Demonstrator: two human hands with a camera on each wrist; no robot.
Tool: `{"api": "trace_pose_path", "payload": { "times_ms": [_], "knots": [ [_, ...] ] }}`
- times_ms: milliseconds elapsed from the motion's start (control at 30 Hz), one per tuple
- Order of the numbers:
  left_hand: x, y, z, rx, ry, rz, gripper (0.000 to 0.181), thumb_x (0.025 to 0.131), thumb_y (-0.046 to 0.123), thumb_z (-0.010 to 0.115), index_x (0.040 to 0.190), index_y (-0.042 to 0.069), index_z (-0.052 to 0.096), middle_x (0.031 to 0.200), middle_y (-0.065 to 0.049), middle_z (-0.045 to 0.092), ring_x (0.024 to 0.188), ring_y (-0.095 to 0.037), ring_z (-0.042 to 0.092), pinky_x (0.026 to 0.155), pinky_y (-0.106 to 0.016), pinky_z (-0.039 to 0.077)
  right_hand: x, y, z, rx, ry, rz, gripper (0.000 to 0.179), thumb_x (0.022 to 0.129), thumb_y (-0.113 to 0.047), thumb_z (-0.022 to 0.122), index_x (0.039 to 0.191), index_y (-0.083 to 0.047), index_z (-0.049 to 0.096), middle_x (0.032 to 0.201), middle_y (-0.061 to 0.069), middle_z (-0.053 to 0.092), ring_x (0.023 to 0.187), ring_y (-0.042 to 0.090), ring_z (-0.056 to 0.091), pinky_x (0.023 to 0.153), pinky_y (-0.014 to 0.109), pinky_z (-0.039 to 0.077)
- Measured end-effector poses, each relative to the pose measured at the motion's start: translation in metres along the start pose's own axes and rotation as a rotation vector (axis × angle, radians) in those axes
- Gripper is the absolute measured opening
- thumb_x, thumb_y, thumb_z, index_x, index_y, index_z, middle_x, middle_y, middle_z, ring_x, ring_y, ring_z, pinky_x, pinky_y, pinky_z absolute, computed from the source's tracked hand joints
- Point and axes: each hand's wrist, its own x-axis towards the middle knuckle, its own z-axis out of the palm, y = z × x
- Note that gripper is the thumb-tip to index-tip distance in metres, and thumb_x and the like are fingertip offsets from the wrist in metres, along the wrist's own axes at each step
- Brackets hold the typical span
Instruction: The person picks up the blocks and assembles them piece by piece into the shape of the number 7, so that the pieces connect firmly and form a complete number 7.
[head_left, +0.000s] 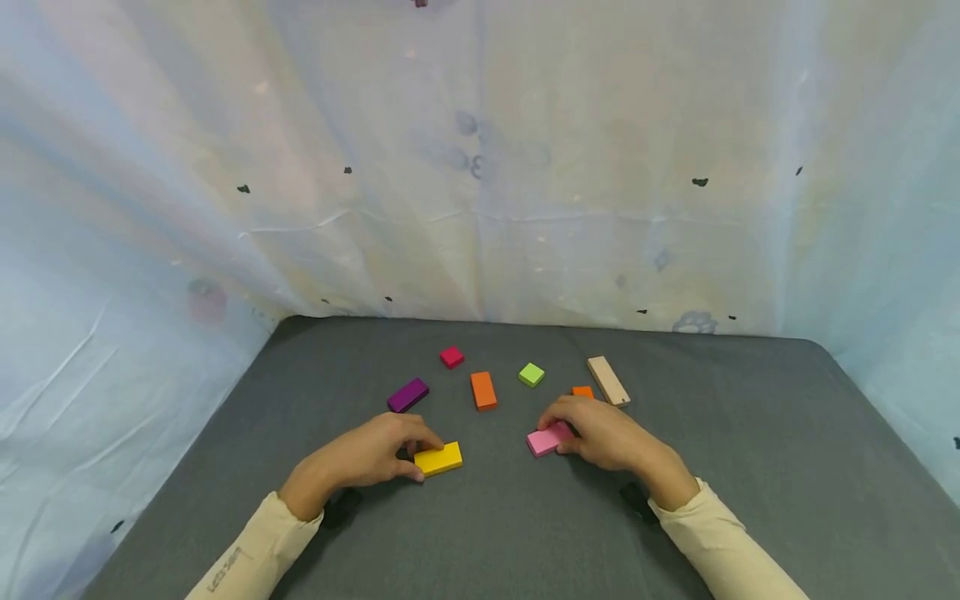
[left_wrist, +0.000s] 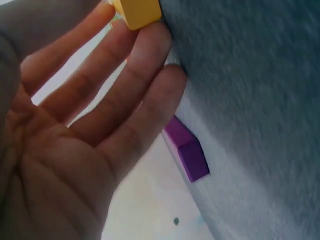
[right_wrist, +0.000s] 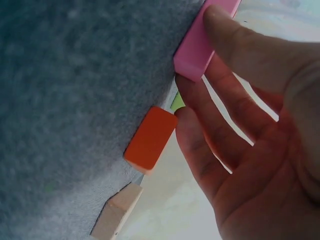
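Note:
A flat yellow block (head_left: 441, 459) lies on the grey table, and my left hand (head_left: 372, 454) pinches its left end between thumb and fingers. In the left wrist view only one end of the yellow block (left_wrist: 141, 11) shows. My right hand (head_left: 609, 433) pinches a pink block (head_left: 546, 440), with the thumb on its near side and fingers on the far side in the right wrist view. Just behind the left hand lies a purple block (head_left: 408, 395). An orange block (head_left: 582, 392) sits right behind the right hand, partly hidden by it in the head view.
Farther back on the table lie a red block (head_left: 452, 357), an orange-red block (head_left: 483, 391), a lime green block (head_left: 532, 375) and a long plain wooden block (head_left: 608, 381). A pale patterned curtain (head_left: 525, 250) hangs along the table's back and sides.

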Motion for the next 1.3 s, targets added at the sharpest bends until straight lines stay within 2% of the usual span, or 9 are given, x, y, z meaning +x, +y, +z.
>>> {"api": "trace_pose_path", "payload": {
  "times_ms": [300, 467, 833, 1133, 1300],
  "knots": [
    [0.007, 0.016, 0.010, 0.036, 0.052, -0.018, 0.036, 0.083, 0.020, 0.081, 0.118, 0.018, 0.072, 0.101, 0.007, 0.065, 0.083, -0.008, 0.055, 0.073, -0.023, 0.049, -0.002, 0.000, 0.001, -0.010, 0.011, -0.004, 0.029, 0.085, -0.010, 0.078, 0.111, -0.018, 0.070, 0.109, -0.004, 0.067, 0.098, 0.012, 0.061, 0.089, 0.036, 0.053],
    [0.008, 0.024, 0.014, 0.068, 0.033, -0.049, 0.039, 0.084, 0.025, 0.080, 0.121, 0.017, 0.071, 0.102, 0.006, 0.065, 0.084, -0.006, 0.056, 0.075, -0.024, 0.050, -0.002, 0.000, 0.002, -0.003, -0.013, -0.010, 0.028, 0.086, -0.011, 0.077, 0.112, -0.017, 0.070, 0.110, -0.003, 0.068, 0.098, 0.013, 0.061, 0.089, 0.037, 0.053],
    [0.008, 0.028, 0.015, 0.092, 0.031, -0.045, 0.037, 0.085, 0.025, 0.079, 0.120, 0.017, 0.071, 0.103, 0.007, 0.067, 0.084, -0.004, 0.056, 0.076, -0.025, 0.051, 0.000, 0.000, -0.001, 0.008, -0.022, -0.028, 0.027, 0.088, -0.012, 0.076, 0.113, -0.017, 0.070, 0.110, -0.004, 0.067, 0.097, 0.013, 0.060, 0.088, 0.036, 0.052],
    [0.006, 0.026, 0.014, 0.043, 0.027, -0.004, 0.027, 0.091, 0.023, 0.073, 0.118, 0.018, 0.072, 0.108, 0.006, 0.072, 0.090, -0.001, 0.061, 0.080, -0.025, 0.054, 0.002, 0.000, -0.002, 0.005, -0.020, -0.048, 0.025, 0.088, -0.013, 0.075, 0.113, -0.017, 0.070, 0.110, -0.003, 0.067, 0.096, 0.012, 0.060, 0.086, 0.034, 0.051],
    [0.010, 0.025, 0.014, 0.027, -0.003, 0.043, 0.030, 0.092, 0.024, 0.073, 0.121, 0.020, 0.071, 0.108, 0.008, 0.070, 0.088, 0.000, 0.059, 0.079, -0.022, 0.052, 0.002, 0.001, -0.002, 0.004, -0.025, -0.046, 0.025, 0.089, -0.014, 0.075, 0.112, -0.018, 0.070, 0.109, -0.004, 0.067, 0.095, 0.011, 0.059, 0.085, 0.033, 0.051]
  ]
}}
